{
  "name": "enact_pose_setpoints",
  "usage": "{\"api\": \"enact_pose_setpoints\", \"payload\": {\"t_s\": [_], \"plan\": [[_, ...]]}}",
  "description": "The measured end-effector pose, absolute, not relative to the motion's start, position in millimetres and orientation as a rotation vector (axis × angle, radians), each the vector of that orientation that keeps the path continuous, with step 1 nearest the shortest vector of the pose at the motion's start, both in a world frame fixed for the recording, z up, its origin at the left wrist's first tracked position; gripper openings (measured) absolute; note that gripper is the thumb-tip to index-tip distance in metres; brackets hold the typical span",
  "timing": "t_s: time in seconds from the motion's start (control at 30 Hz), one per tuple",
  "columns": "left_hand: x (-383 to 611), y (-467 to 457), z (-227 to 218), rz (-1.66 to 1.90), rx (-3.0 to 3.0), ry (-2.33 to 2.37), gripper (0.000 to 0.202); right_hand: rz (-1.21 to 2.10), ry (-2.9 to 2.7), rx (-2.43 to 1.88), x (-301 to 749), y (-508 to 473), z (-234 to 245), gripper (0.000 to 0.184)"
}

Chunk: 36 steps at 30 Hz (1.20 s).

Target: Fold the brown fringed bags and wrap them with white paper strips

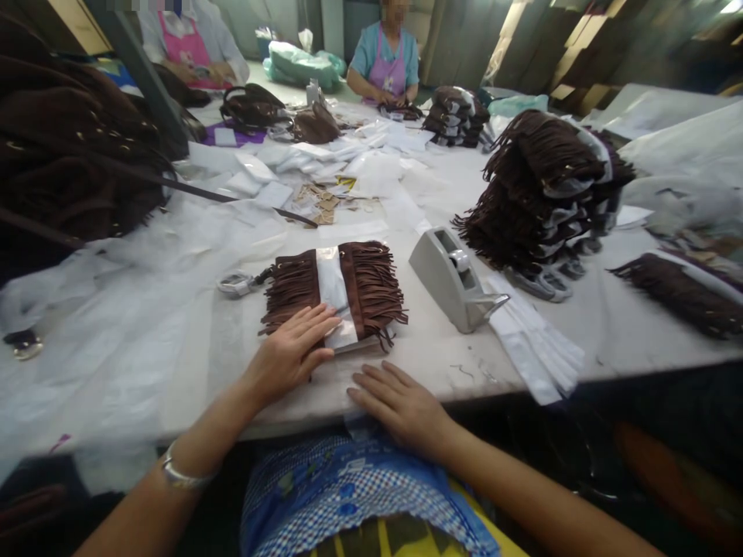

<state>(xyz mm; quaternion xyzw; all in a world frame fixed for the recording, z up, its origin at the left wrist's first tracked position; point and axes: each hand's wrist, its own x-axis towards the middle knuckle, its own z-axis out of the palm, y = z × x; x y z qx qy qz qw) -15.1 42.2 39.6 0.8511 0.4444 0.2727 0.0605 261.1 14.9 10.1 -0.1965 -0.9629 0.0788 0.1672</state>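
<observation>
A brown fringed bag (371,282) lies flat on the table in front of me, with a white paper band (332,280) across its middle. My left hand (296,344) rests on the near left part of the bag and band, fingers stretched out. Just nearer the table edge, my right hand (400,402) lies flat with its fingers extended, apart from the bag. A small grey wrapped piece (237,284) sticks out at the bag's left side. To the right of the bag stands a grey tape dispenser (450,278).
A tall stack of brown fringed bags (539,193) stands at the right, with white paper strips (537,340) before it. Brown bags (70,147) pile up at the left beside plastic sheets (133,309). Two people in aprons (388,66) work across the table.
</observation>
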Motion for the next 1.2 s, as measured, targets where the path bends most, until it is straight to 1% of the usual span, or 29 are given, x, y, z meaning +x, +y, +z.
{"api": "enact_pose_setpoints", "payload": {"t_s": [0.07,0.13,0.27,0.4,0.5,0.63,0.7,0.77,0.8,0.87,1.03,1.1,1.2], "plan": [[-18.4,41.2,41.1,0.772,2.59,1.311,0.056,0.178,-2.684,-0.517,256.5,14.7,7.3,0.044],[-20.0,40.8,41.6,0.723,2.623,1.294,0.06,0.169,-2.655,-0.49,252.9,13.9,6.7,0.039],[-19.9,40.7,41.3,0.648,2.696,1.283,0.049,0.161,-2.606,-0.425,248.3,12.7,7.7,0.034],[-19.6,40.4,41.6,0.626,2.711,1.292,0.048,0.197,-2.506,-0.372,248.1,19.4,11.3,0.028],[-19.6,40.5,42.9,0.635,2.699,1.284,0.048,0.296,-2.514,-0.452,254.3,27.6,20.9,0.041],[-19.3,41.2,42.9,0.682,2.675,1.273,0.045,0.365,-2.669,-0.625,265.0,26.4,36.1,0.06],[-19.1,41.3,41.9,0.693,2.671,1.276,0.044,0.384,-2.777,-0.633,266.3,19.2,36.9,0.071],[-19.0,41.1,40.8,0.696,2.669,1.28,0.044,0.339,-2.828,-0.63,263.6,11.4,30.7,0.076],[-18.9,40.9,40.4,0.697,2.666,1.284,0.044,0.3,-2.818,-0.639,260.9,8.4,25.7,0.075],[-18.7,40.4,40.0,0.704,2.658,1.285,0.044,0.238,-2.736,-0.643,254.0,4.9,15.2,0.066],[-17.7,38.7,38.8,0.723,2.667,1.29,0.044,0.217,-2.467,-0.44,237.0,5.8,7.4,0.031],[-17.3,37.9,36.9,0.73,2.676,1.299,0.044,0.206,-2.431,-0.39,234.1,5.6,11.1,0.024],[-16.8,36.6,33.1,0.758,2.683,1.31,0.047,0.182,-2.45,-0.351,234.8,1.8,16.5,0.021]]}}
